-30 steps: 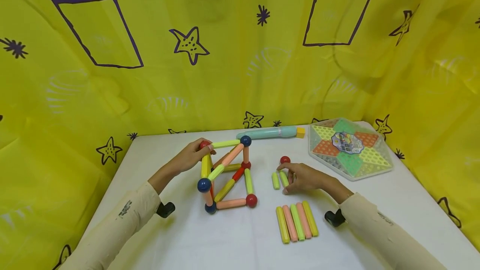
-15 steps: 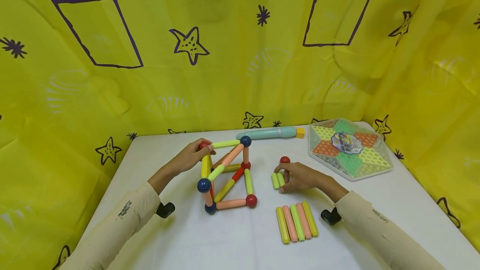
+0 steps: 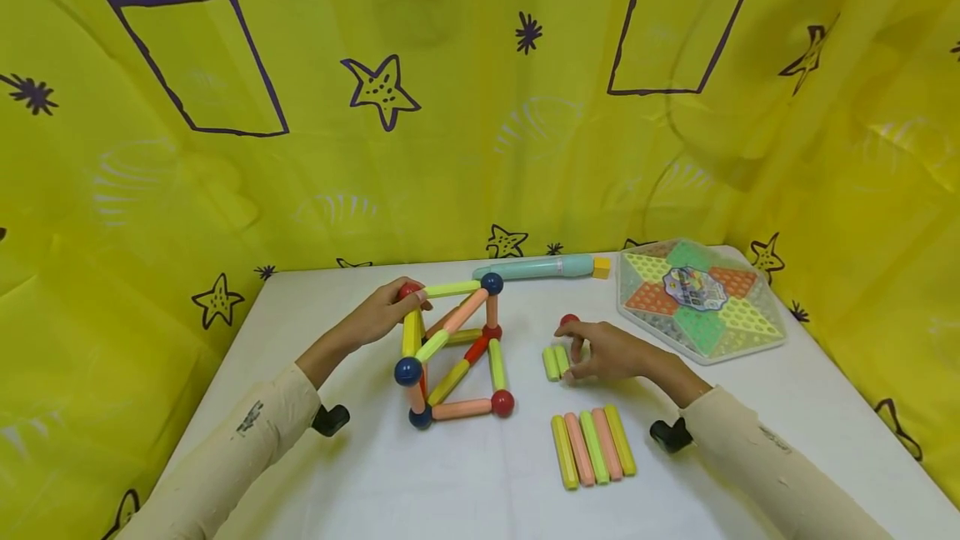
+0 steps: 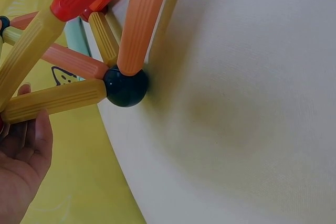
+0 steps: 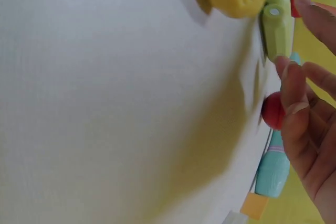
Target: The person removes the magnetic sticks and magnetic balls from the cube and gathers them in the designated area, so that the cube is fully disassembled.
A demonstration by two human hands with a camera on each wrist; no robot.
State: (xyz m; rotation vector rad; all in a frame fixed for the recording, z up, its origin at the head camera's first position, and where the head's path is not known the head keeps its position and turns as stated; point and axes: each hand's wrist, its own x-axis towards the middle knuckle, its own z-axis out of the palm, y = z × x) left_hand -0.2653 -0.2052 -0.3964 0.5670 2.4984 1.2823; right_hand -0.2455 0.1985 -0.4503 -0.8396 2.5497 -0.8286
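My left hand grips the far upper-left corner of a cube-like frame of magnetic building sticks and balls, at a red ball. In the left wrist view its fingers lie around the end of a yellow stick that runs to a dark blue ball. My right hand hovers with thumb and fingers apart beside two short light green sticks lying side by side. Its fingertips are right at the nearer stick's end in the right wrist view. A loose red ball sits just behind, partly covered by the fingers.
A row of longer yellow, pink and green sticks lies in front of the right hand. Toward the back are a teal tube-shaped item, a yellow cube and a hexagonal Chinese checkers board. Yellow curtain surrounds the white table.
The right hand slid the right-hand short green stick leftward against the other, then its fingers spread and came away slightly. The left hand and the frame stay in place.
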